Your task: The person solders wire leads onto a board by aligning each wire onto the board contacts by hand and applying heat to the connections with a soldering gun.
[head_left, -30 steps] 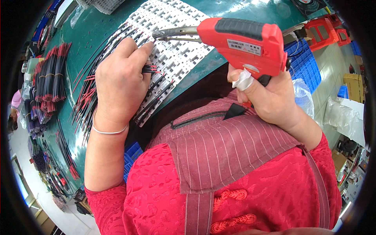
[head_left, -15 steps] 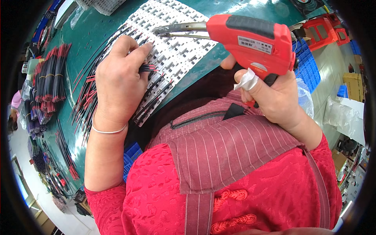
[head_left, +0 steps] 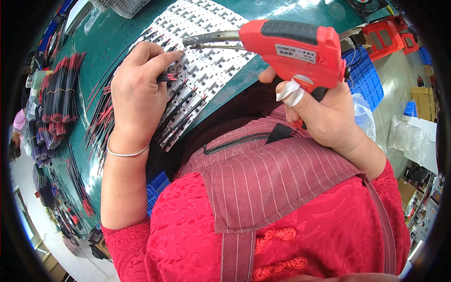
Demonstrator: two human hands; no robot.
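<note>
My right hand is wrapped round the grip of a red and black soldering gun, with white tape or paper on the thumb. The gun's long tip reaches left over a white panel set with rows of small parts. Close to that tip, my left hand is closed, thumb and forefinger together. A small bunch of black and red wires sticks out of its grasp. More wires lie across the panel's near edge, and loose ones spread beside the hand. What the fingertips pinch is partly hidden.
The green table carries tied bundles of black and red wires at the left. Right of me are blue plastic crates, a red plastic frame and a cardboard box. Another person shows at the far left edge.
The soldering gun and my right hand have shifted slightly left. My left hand has also moved a little left, still holding the wires.
</note>
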